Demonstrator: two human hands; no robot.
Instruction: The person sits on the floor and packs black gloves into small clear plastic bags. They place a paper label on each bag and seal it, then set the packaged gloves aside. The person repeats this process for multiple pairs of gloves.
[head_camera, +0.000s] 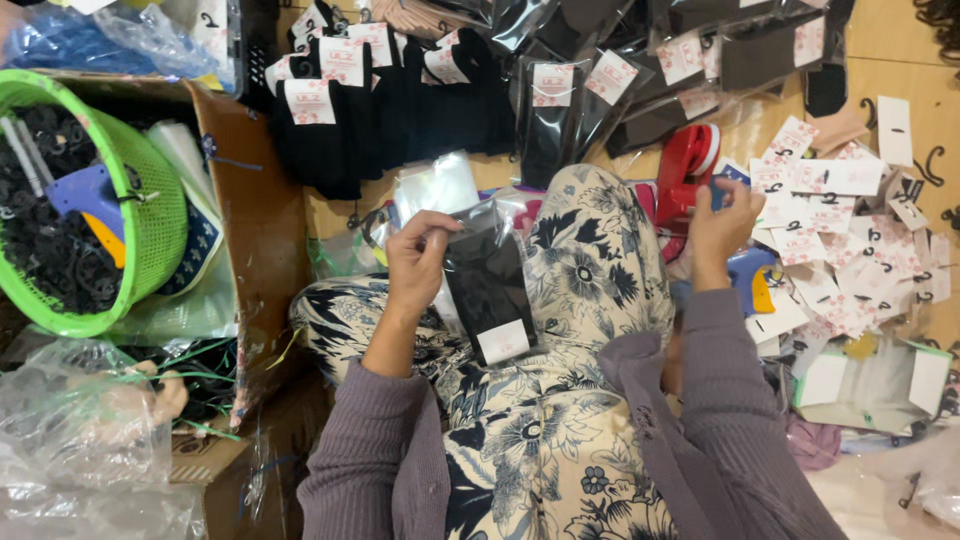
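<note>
My left hand (418, 262) pinches the top edge of a clear plastic bag holding a black sock with a white card (490, 288), which hangs over my floral-trousered lap (590, 270). My right hand (722, 222) is raised to the right, fingers closed near a red tape dispenser (688, 170) and the pile of white paper cards (830, 235); whether it grips anything is hidden.
A green plastic basket (150, 215) of black hooks stands in a cardboard box at left. Bagged and bare black socks (400, 100) lie in rows at the top. A blue and yellow tagging gun (748, 280) lies by my right knee. Crumpled plastic (80, 440) fills the lower left.
</note>
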